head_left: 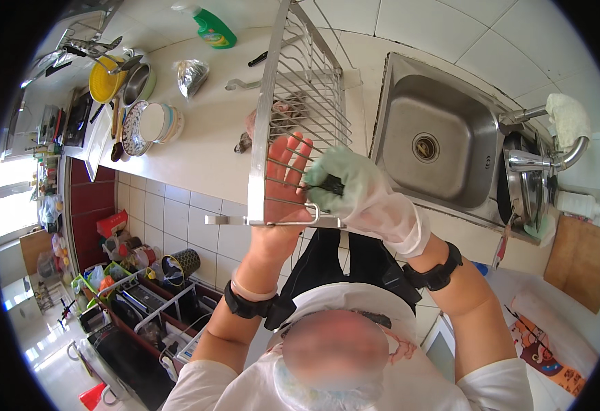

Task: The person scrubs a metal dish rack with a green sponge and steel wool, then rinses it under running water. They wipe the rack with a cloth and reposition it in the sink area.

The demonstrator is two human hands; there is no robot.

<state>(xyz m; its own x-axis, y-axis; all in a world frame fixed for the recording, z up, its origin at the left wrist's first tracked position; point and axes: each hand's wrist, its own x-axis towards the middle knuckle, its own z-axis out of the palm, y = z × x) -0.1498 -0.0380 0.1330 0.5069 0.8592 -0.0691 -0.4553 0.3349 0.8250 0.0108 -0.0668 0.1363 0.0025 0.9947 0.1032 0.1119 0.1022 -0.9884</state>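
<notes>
A metal wire dish rack (259,154) stretches over the counter, its near end sticking out past the front edge. My left hand (284,174) is bare and lies behind the rack's wires, palm up and fingers spread, supporting that near end. A pale translucent glove covers my right hand (351,180), which is curled at the rack's near right side. Within its fingers is a dark scrubbing pad (334,185), mostly hidden. Under the rack lies a crumpled brownish cloth (248,126), seen partly through the wires.
Right of the rack is a stainless steel sink (441,97) with a faucet (531,160) and pans (523,190). Bowls (158,122), a yellow colander (106,79), a plastic bag (191,77) and a green spray bottle (213,31) stand left. A trash bin (182,264) is on the floor.
</notes>
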